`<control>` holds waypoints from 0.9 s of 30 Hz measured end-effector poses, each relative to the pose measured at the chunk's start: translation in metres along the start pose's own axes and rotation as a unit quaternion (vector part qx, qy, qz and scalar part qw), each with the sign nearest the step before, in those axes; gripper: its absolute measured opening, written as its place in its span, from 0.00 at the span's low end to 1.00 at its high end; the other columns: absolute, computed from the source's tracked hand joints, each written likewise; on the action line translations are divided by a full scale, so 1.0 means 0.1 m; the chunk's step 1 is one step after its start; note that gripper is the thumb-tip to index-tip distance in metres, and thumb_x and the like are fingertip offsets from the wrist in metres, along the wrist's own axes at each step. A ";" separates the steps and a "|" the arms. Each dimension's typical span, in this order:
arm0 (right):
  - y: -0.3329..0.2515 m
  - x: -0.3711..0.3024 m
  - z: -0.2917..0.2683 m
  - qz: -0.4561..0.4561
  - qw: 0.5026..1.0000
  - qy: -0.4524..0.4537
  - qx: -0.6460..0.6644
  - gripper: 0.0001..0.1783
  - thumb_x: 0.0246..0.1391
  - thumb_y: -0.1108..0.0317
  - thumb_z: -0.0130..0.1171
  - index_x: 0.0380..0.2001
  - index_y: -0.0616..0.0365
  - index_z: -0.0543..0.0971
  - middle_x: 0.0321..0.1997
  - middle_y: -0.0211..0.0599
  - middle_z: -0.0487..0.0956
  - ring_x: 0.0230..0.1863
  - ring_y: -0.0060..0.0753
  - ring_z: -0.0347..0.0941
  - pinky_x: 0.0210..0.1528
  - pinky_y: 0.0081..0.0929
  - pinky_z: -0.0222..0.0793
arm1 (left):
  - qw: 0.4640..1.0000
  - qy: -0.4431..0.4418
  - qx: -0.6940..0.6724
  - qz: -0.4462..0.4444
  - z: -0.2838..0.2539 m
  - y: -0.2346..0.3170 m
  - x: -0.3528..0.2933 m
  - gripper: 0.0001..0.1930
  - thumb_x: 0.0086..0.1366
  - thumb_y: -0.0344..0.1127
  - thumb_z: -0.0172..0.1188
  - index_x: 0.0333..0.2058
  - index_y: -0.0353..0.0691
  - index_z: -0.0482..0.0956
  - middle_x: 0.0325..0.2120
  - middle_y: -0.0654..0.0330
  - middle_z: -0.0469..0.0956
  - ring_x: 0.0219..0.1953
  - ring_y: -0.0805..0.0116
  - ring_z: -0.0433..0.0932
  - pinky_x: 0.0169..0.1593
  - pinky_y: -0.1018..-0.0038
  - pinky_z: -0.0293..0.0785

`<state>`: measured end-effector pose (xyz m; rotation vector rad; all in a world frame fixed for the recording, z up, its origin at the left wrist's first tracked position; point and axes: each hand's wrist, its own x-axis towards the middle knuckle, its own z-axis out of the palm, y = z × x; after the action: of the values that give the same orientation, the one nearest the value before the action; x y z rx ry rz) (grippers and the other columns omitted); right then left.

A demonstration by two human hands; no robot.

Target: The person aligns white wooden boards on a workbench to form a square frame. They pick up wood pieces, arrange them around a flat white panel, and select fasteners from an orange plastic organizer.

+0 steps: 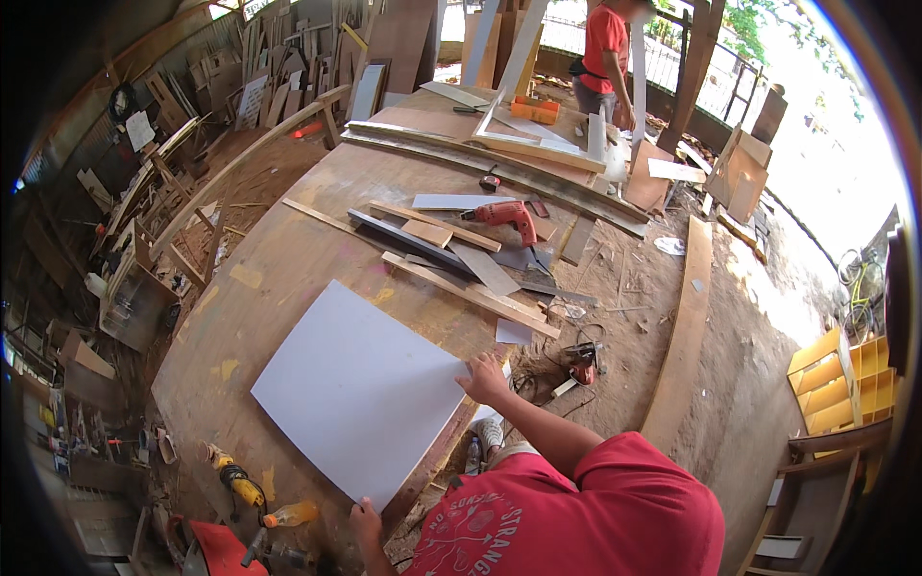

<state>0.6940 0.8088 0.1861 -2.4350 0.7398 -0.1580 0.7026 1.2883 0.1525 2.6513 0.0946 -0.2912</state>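
Note:
A flat white panel (355,384) lies on the large wooden worktable (221,317), turned at an angle to its near edge. My left hand (366,525) grips the panel's nearest corner, thumb on top and fingers partly hidden below the edge. At the right corner, my right hand (485,379) is closed over the edge, its fingertips on the white face. Past the panel lie several wood strips (471,293) and a dark metal-like bar (408,240). A red power drill (509,219) rests beyond them, beside a small tape measure (490,180).
A yellow power tool (240,483) and a bottle of orange liquid (290,516) sit near the table's left end. On the ground at right are a red corded tool (581,365) and a long plank (684,326). Another person (605,58) stands beyond the far end.

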 end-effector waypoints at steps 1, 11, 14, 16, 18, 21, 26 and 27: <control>0.01 -0.05 -0.01 0.007 1.000 -0.001 0.016 0.31 0.57 0.50 0.71 0.56 0.62 0.82 0.56 0.59 0.78 0.62 0.64 0.73 0.66 0.51 0.70 | 1.000 -0.003 0.001 0.002 -0.01 -0.01 -0.01 0.31 0.78 0.54 0.50 0.36 0.25 0.84 0.34 0.36 0.86 0.38 0.35 0.85 0.46 0.47 0.79; 0.20 -0.51 0.05 0.005 0.996 0.031 0.086 0.37 0.57 0.56 0.71 0.67 0.58 0.75 0.70 0.59 0.74 0.71 0.64 0.69 0.74 0.49 0.66 | 0.986 -0.169 0.006 0.011 -0.19 -0.05 0.03 0.32 0.75 0.55 0.53 0.40 0.22 0.86 0.40 0.30 0.85 0.46 0.31 0.84 0.53 0.45 0.78; 0.33 -0.92 0.09 -0.002 0.997 0.014 0.071 0.37 0.59 0.54 0.70 0.68 0.59 0.75 0.74 0.59 0.71 0.74 0.63 0.66 0.76 0.49 0.64 | 0.973 -0.230 0.017 -0.030 -0.39 0.30 -0.07 0.33 0.75 0.56 0.53 0.37 0.23 0.87 0.36 0.33 0.86 0.44 0.32 0.85 0.50 0.45 0.79; 0.21 -1.07 0.07 -0.006 0.996 -0.022 0.086 0.36 0.60 0.54 0.70 0.69 0.54 0.75 0.76 0.58 0.68 0.75 0.62 0.65 0.77 0.49 0.63 | 0.962 -0.261 0.016 -0.079 -0.44 0.35 -0.09 0.33 0.75 0.57 0.54 0.36 0.24 0.87 0.33 0.34 0.86 0.43 0.33 0.86 0.49 0.45 0.79; 0.07 -1.19 -0.01 -0.029 0.994 -0.033 0.099 0.36 0.60 0.54 0.69 0.69 0.53 0.75 0.76 0.59 0.68 0.75 0.62 0.65 0.77 0.49 0.62 | 0.965 -0.224 0.071 -0.117 -0.34 0.12 0.02 0.35 0.75 0.58 0.54 0.35 0.23 0.88 0.32 0.36 0.87 0.41 0.36 0.87 0.45 0.45 0.80; 0.15 -1.37 -0.22 -0.029 0.993 -0.059 0.097 0.34 0.60 0.55 0.69 0.68 0.53 0.77 0.76 0.60 0.67 0.76 0.62 0.64 0.77 0.49 0.62 | 0.981 -0.134 0.142 -0.010 -0.26 0.26 -0.09 0.35 0.74 0.59 0.55 0.35 0.21 0.86 0.34 0.33 0.86 0.41 0.37 0.88 0.45 0.47 0.81; 0.51 -1.38 -0.70 -0.070 0.985 -0.047 0.147 0.29 0.62 0.57 0.69 0.63 0.56 0.81 0.72 0.62 0.72 0.73 0.61 0.68 0.74 0.47 0.66 | 0.986 -0.025 0.162 0.044 0.03 0.14 -0.15 0.32 0.71 0.57 0.58 0.36 0.23 0.86 0.36 0.33 0.86 0.43 0.35 0.86 0.47 0.46 0.80; 0.67 -1.32 -0.86 -0.042 0.984 -0.006 0.176 0.25 0.64 0.58 0.68 0.60 0.58 0.82 0.68 0.62 0.76 0.68 0.56 0.74 0.69 0.44 0.71 | 0.987 -0.019 0.145 0.074 0.14 0.04 -0.17 0.31 0.71 0.55 0.58 0.34 0.24 0.86 0.35 0.33 0.85 0.43 0.34 0.86 0.48 0.46 0.79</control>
<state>0.5283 0.7916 0.2261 -2.1277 0.5507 -0.2816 0.6836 1.2785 0.1463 2.9185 -0.1686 -0.3279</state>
